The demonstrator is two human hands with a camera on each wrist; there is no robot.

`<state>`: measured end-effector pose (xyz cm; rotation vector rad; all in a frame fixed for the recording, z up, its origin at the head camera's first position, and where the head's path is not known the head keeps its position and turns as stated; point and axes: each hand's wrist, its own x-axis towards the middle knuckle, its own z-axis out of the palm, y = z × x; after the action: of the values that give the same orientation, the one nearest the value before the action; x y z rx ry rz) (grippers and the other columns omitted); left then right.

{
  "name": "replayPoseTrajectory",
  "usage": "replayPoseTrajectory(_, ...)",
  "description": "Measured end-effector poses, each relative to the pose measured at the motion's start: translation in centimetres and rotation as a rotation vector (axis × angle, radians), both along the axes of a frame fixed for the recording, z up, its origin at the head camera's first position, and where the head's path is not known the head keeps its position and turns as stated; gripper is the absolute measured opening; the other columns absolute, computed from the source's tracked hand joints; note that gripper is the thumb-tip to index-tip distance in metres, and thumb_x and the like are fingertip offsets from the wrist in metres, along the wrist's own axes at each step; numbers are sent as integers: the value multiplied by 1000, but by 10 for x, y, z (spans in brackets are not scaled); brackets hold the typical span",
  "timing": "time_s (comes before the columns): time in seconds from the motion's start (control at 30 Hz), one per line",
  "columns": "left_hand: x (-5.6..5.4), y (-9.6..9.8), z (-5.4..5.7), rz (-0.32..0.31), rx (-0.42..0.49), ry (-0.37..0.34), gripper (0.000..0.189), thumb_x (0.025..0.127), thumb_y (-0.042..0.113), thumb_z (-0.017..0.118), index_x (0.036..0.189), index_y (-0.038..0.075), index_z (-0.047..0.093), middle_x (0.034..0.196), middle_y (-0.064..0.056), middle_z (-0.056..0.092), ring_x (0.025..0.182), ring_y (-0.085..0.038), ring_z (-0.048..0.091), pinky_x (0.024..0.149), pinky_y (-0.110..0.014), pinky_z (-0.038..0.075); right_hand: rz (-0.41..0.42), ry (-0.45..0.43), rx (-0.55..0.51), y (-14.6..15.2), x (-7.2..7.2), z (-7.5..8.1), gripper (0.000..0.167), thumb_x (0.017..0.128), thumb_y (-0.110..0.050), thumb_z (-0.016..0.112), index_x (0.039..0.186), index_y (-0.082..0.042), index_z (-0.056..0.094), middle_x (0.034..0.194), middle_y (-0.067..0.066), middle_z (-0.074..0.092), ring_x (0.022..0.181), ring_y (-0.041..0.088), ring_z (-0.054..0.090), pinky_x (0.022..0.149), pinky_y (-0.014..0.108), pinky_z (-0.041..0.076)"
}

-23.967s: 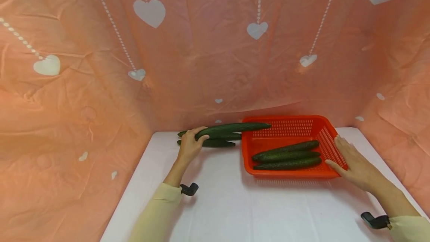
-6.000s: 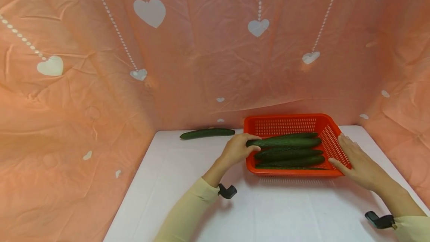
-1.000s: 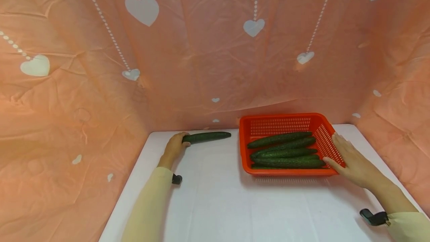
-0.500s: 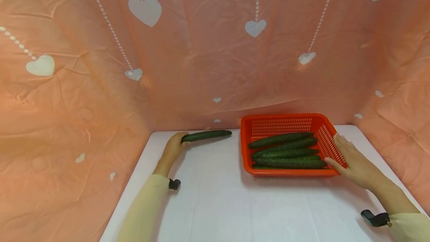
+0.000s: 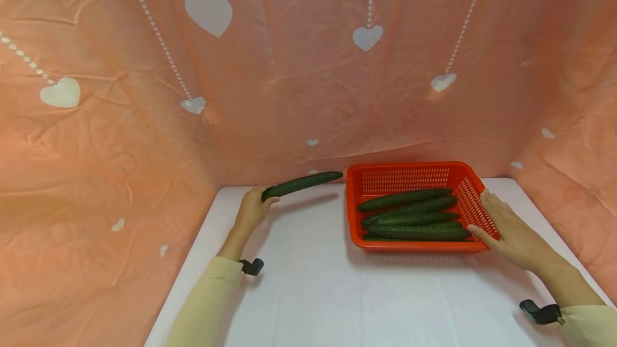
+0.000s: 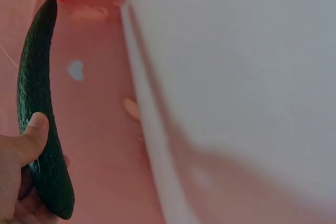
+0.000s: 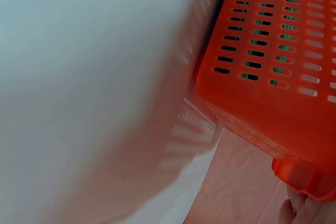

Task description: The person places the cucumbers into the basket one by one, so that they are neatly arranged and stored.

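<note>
My left hand [image 5: 253, 207] grips a dark green cucumber [image 5: 303, 183] near its left end, tilted with the far end raised above the table and pointing toward the basket. In the left wrist view the thumb lies across the slightly curved cucumber [image 6: 38, 85], fingers curled behind it. A red plastic basket [image 5: 424, 246] stands at the right, with several cucumbers [image 5: 409, 217] lying side by side in it. My right hand [image 5: 518, 234] rests with straight fingers on the basket's right rim. In the right wrist view only some fingertips [image 7: 300, 208] show below the basket's rim.
A white-covered table [image 5: 318, 283] spreads under everything. Pink-orange cloth [image 5: 308, 79] with white hearts hangs behind and at both sides, close to the table's back edge. The basket's slotted wall [image 7: 262, 51] rises beside the right wrist.
Six seconds ago this cucumber lay on the table while my left hand was placing another in the basket. Over the last second my left hand has lifted it. My right hand stays at the rim.
</note>
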<state>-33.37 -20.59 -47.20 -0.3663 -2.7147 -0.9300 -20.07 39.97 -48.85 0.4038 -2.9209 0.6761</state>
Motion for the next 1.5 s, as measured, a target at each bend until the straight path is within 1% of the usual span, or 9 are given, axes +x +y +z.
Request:
replayPoseTrajectory(0.13,6,14,11,-11,26,-9,49,98,20,81,140,-2,68,140,-26,67,129,-46,64,107,-59,52,0,1,5,0,0,-1,95,109,-43,60,170,3,3,174,33,3,161,53,1,126,37,-18)
replayPoseTrajectory(0.3,11,38,22,-65,43,16,47,97,18,82,138,-1,69,137,-23,69,124,-42,67,101,-56,56,0,27,29,0,-1,-2,95,108,-43,61,169,5,7,174,35,6,162,52,2,125,30,-20)
replayPoseTrajectory(0.53,16,72,31,-136,51,14,44,97,20,82,138,6,72,136,-18,71,124,-38,68,102,-54,56,24,100,66,1,-4,-1,95,106,-43,64,166,11,15,172,37,15,163,47,7,125,21,-18)
replayPoseTrajectory(0.67,15,89,33,-183,45,17,45,96,22,82,138,9,73,139,-17,71,125,-36,68,104,-53,56,31,113,77,1,-5,-1,95,106,-43,65,165,12,17,172,37,16,163,47,7,125,21,-18)
replayPoseTrajectory(0.83,13,110,33,-228,36,34,43,96,23,83,135,7,74,137,-17,71,124,-35,69,106,-51,55,36,114,71,1,-5,-1,94,106,-43,65,166,12,16,171,37,16,165,43,4,125,20,-18)
replayPoseTrajectory(1.1,14,148,35,-248,-9,4,42,98,25,82,137,11,74,135,-12,73,117,-31,71,99,-49,59,24,96,49,1,-4,-2,96,106,-43,64,168,8,11,172,36,12,164,46,4,124,21,-18)
replayPoseTrajectory(1.33,11,182,35,-255,-94,-17,42,97,31,82,135,16,75,138,-9,72,115,-27,72,99,-42,60,22,85,43,1,-3,-3,95,106,-42,63,167,9,11,172,36,12,164,46,3,123,20,-19)
replayPoseTrajectory(1.4,11,191,35,-258,-108,-19,41,96,30,83,134,17,76,135,-7,74,109,-25,74,93,-39,62,19,81,39,1,-2,-3,95,107,-42,63,167,9,11,173,36,11,164,46,3,124,21,-19)
replayPoseTrajectory(1.5,10,205,34,-258,-133,-28,41,95,30,84,133,18,77,131,-5,76,94,-19,74,78,-31,60,14,73,34,0,-1,-3,95,107,-42,62,168,8,9,173,35,9,164,47,2,124,23,-19)
